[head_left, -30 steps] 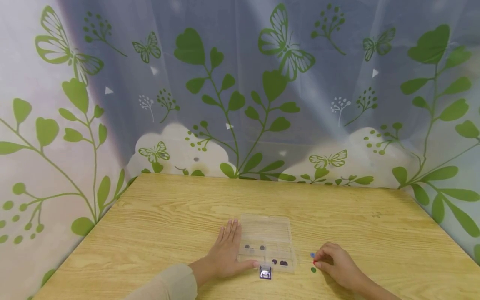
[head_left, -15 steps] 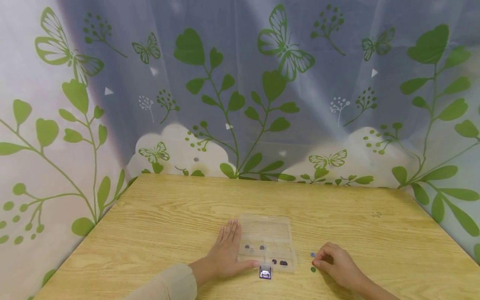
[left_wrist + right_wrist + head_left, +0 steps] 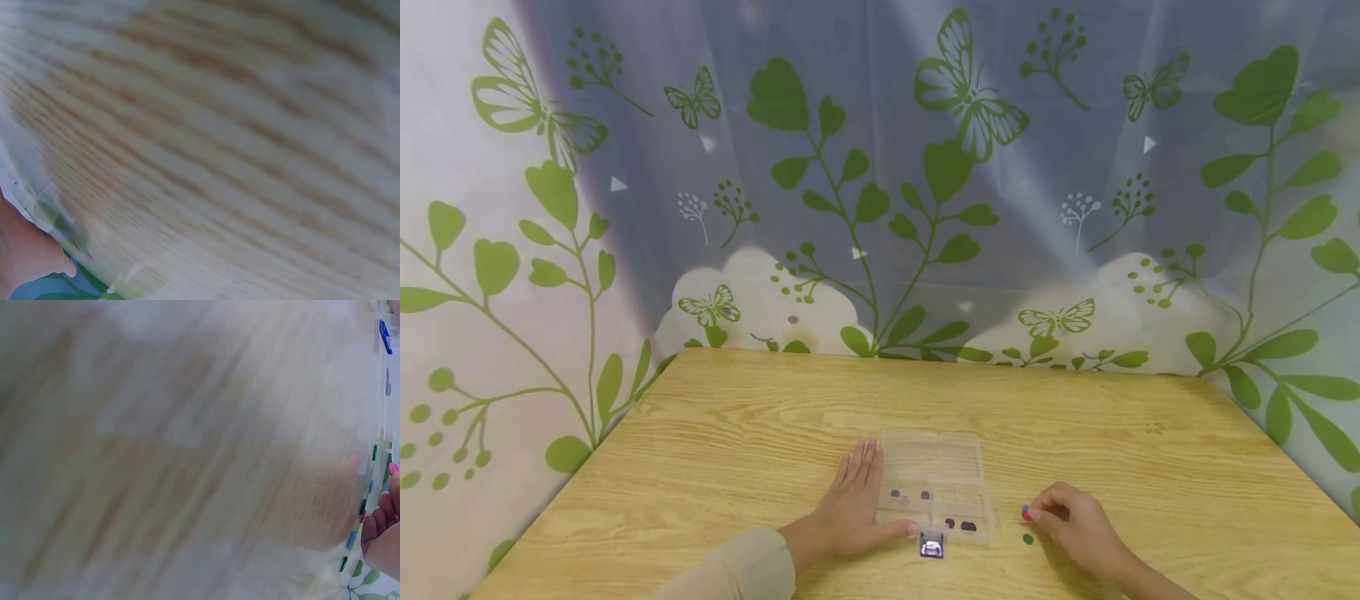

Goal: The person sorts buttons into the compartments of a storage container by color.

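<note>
My right hand point(image 3: 1071, 525) pinches a small red button point(image 3: 1026, 516) between thumb and fingertips, low over the table. In the right wrist view this button point(image 3: 393, 469) looks pink and round. A blue button point(image 3: 1026, 507) shows just behind it, partly covered. Nearer the table's front lies a dark green button point(image 3: 1027, 539). My left hand point(image 3: 852, 508) lies with straight fingers along the left side of a clear plastic compartment box point(image 3: 931, 454), its thumb reaching across the front edge. Inside the box are several dark buttons point(image 3: 968, 526), some in the front right compartment, others farther back on the left.
A shiny square piece with purple edges point(image 3: 932, 545) sits at the box's front edge. All of this is on a wood-grain table point(image 3: 737, 417). Behind it hangs a curtain point(image 3: 880, 208) printed with leaves and butterflies.
The red button, in the right hand's pinch, has shifted slightly away from the front edge and now overlaps the blue button. The left hand and box stay put.
</note>
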Motion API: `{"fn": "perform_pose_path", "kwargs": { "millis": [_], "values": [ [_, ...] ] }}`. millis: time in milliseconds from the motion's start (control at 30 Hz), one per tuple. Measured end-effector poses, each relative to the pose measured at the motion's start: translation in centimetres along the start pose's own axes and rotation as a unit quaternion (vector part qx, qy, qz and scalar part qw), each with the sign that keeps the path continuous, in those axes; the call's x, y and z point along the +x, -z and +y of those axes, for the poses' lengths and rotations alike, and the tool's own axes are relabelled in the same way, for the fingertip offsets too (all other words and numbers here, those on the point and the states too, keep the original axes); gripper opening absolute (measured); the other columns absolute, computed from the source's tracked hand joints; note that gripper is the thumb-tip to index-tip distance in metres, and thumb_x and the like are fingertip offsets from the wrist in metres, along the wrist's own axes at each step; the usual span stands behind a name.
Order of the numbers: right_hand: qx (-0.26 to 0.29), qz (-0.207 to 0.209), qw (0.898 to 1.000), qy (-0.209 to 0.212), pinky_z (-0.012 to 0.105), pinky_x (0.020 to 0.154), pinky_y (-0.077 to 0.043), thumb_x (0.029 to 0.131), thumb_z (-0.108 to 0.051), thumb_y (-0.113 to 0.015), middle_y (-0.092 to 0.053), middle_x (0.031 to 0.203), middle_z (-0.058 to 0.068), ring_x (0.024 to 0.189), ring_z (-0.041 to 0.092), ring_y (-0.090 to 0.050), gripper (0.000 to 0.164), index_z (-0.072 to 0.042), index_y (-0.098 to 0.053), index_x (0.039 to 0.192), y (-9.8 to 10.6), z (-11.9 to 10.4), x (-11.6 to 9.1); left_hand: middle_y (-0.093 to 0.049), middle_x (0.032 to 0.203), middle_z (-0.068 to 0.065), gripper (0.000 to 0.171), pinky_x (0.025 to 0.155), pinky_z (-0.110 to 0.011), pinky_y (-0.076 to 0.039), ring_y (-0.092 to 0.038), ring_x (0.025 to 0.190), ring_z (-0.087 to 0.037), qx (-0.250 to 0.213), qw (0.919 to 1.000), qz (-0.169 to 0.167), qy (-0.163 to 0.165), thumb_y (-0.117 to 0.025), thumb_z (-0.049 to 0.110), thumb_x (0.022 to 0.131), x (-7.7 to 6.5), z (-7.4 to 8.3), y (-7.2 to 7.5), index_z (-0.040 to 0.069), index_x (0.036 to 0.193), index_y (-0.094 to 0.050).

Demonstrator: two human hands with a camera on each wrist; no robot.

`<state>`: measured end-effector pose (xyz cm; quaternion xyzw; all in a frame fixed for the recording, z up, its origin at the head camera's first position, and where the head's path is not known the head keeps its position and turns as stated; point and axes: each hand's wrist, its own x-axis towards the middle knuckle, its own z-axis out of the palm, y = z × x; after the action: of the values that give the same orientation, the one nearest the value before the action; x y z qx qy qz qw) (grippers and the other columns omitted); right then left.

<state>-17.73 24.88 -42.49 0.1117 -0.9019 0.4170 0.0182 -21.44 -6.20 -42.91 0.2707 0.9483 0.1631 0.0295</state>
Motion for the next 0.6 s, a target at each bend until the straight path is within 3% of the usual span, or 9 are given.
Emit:
{"fn": "perform_pose_path", "kwargs": {
  "millis": [133, 300, 600],
  "values": [
    [0.010, 0.014, 1.000, -0.009, 0.015, 0.064, -0.050, 0.085, -0.007, -0.063, -0.067, 0.086, 0.007, 0.071, -0.001, -0.056, 0.008, 0.000, -0.064, 0.083, -0.2, -0.5, 0.1, -0.003, 0.153, -0.025, 0.106, 0.117, -0.049, -0.008, -0.002, 0.143, -0.038, 0.001, 1.0000, 0.000, -0.001, -0.044, 0.070, 0.083, 0.1, 0.0, 0.0, -0.007, 0.146, -0.008],
    [0.016, 0.038, 0.997, -0.060, 0.016, 0.063, -0.050, 0.085, -0.011, -0.065, -0.067, 0.084, 0.005, 0.069, 0.000, -0.055, 0.010, -0.002, -0.066, 0.082, -0.5, -0.9, 0.4, -0.003, 0.153, -0.026, 0.105, 0.117, -0.050, -0.008, -0.002, 0.143, -0.038, 0.001, 1.0000, 0.000, -0.002, -0.044, 0.069, 0.083, 0.1, 0.0, -0.1, -0.007, 0.146, -0.008],
    [0.029, 0.058, 0.993, -0.094, 0.016, 0.062, -0.049, 0.084, -0.010, -0.067, -0.069, 0.084, 0.006, 0.069, 0.002, -0.056, 0.010, 0.000, -0.067, 0.082, -1.0, -1.5, 0.6, -0.004, 0.153, -0.026, 0.105, 0.117, -0.050, -0.009, -0.003, 0.143, -0.038, 0.009, 0.9999, 0.003, -0.002, -0.043, 0.070, 0.083, 0.1, 0.0, -0.1, -0.008, 0.145, -0.009]
  ]
}}
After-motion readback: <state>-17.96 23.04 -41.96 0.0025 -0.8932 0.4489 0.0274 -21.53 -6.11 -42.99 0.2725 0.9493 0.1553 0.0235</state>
